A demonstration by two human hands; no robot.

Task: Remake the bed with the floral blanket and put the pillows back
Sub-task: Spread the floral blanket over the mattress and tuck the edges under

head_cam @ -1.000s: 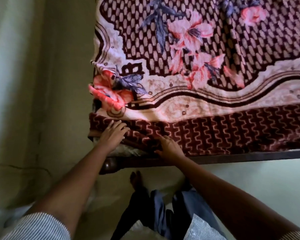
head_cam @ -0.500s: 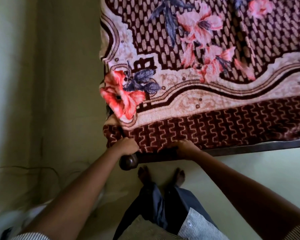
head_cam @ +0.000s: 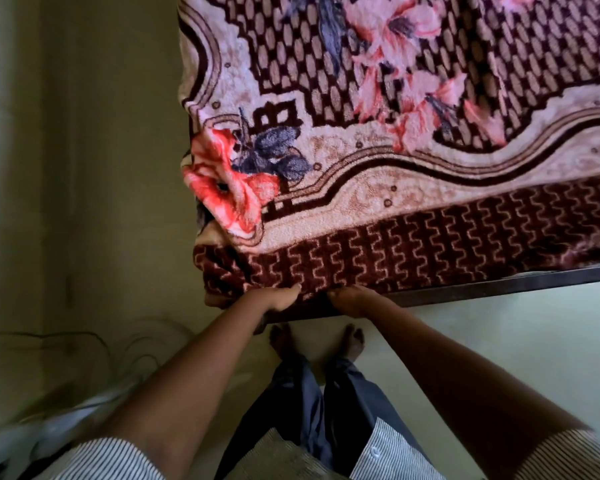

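Both hands have closed toward each other since the earlier frames and now sit side by side at the blanket's lower edge. Left hand [head_cam: 278, 299], at 7 o'clock of the blanket [head_cam: 413, 150], is curled shut on the maroon border near the corner, thumb on top. Right hand [head_cam: 352, 299], just beside it at 6 o'clock, presses its knuckles against the same hem; fingers are tucked under, so its grip cannot be told. Blanket lies spread over the bed, its border draped over the dark frame [head_cam: 499, 289]. Bare feet [head_cam: 352, 341] stand on the floor [head_cam: 499, 358] below. Striped sleeves [head_cam: 111, 459] show at 6 o'clock.
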